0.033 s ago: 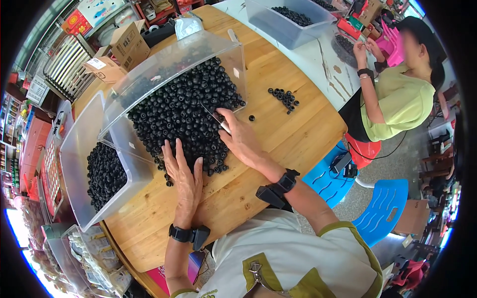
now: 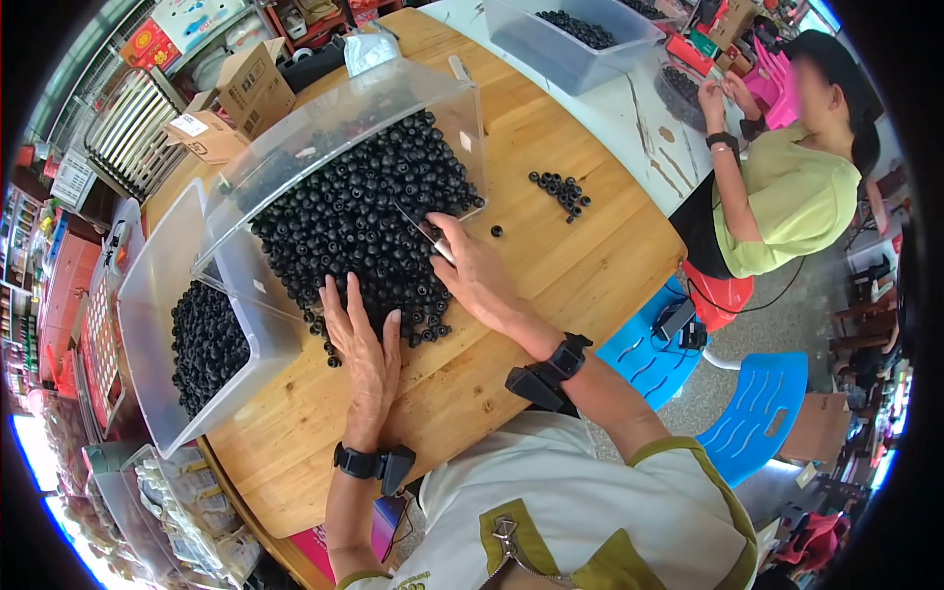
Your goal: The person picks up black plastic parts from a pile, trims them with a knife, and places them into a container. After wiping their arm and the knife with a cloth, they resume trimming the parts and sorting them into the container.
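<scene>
A large heap of round black beads (image 2: 364, 187), many with a hole showing, spills from a tipped clear plastic bin (image 2: 472, 138) onto the wooden table (image 2: 580, 285). My right hand (image 2: 479, 275) is closed around the pale handle of a small knife (image 2: 423, 228). Its thin metal blade points up and left over the beads. At the near edge of the heap, my left hand (image 2: 362, 344) lies with its fingers spread, their tips touching the beads. My palms hide a few beads.
Left of the heap stands a second clear bin (image 2: 261, 344) partly filled with dark pieces (image 2: 208, 349). A small cluster of beads (image 2: 562, 195) and a single bead (image 2: 497, 231) lie to the right. Across from me, another person (image 2: 787, 177) sits by a white table (image 2: 610, 123).
</scene>
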The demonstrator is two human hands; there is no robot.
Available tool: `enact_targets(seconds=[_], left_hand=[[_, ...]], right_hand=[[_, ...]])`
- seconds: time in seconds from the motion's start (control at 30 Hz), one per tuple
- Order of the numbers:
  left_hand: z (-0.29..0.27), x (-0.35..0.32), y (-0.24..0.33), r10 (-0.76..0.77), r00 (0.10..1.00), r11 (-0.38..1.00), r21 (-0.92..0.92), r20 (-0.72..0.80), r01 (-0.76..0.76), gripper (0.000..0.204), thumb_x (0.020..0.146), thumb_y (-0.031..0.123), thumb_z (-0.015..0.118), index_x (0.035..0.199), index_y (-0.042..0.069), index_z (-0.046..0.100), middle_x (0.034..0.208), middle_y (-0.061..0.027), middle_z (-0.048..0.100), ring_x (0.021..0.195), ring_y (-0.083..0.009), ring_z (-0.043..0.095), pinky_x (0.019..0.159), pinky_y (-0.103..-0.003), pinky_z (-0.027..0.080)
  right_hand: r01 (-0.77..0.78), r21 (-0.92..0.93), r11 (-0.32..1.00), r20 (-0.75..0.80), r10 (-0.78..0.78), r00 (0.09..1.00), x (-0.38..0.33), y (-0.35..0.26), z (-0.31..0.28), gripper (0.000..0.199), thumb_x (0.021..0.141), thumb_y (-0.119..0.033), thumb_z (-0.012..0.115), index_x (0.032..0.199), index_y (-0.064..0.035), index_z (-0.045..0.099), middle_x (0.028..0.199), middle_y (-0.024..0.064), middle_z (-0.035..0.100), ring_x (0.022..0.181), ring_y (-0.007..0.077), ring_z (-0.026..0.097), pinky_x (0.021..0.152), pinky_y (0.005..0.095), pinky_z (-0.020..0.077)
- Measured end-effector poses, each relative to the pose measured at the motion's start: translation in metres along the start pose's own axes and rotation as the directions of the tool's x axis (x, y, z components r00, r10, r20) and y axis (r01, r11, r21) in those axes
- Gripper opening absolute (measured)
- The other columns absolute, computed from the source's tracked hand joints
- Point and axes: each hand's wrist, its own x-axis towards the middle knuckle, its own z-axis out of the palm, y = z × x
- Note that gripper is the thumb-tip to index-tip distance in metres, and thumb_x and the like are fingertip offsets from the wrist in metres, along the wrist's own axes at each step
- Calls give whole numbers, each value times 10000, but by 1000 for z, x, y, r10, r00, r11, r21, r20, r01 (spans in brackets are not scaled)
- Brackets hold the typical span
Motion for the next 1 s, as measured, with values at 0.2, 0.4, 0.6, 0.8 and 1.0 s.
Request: enact_targets(seconds=[0.2,0.4,0.6,0.8,1.0], left_hand=[[-5,-5,5,44,999,999,-3,6,-44,610,974,226,572,1490,43,304,1556,-234,207,1442,-422,199,1168,-496,199],[-11,-17,5,48,997,999,-11,52,-48,601,976,226,565,1490,46,310,1566,-218,202,1454,-416,182,1172,-513,176],[-39,-27,5,33,998,999,8,51,-34,656,929,141,620,1497,42,305,1566,-216,214,1460,-416,168,1161,-537,171],[-56,-47,-3,-128,987,991,-20,92,131,661,991,175,538,1537,56,186,1577,-237,168,1462,-413,157,1176,-477,174],[-51,-54,-8,-225,960,965,-98,167,243,652,1004,186,519,1542,54,175,1587,-244,139,1471,-391,147,1183,-449,167]], right_hand=[[-45,-11,999,87,46,995,-5,-12,-2,464,891,-48,602,1323,-76,436,1056,198,636,930,407,610,778,448,499],[75,-73,995,6,-74,997,-18,-6,-2,499,886,-65,621,1350,-79,439,1104,169,630,1000,381,609,821,428,514],[-49,-237,970,-248,-12,969,-51,-15,-83,453,844,-122,715,1253,-25,546,1104,147,641,934,312,642,813,372,526],[-215,-177,960,-179,184,967,-81,19,-108,510,810,-121,727,1275,-8,551,1031,137,652,849,247,636,768,341,524],[-213,-165,963,-31,211,977,-51,25,-89,535,786,-47,668,1306,-34,541,982,123,663,795,238,637,762,332,521]])
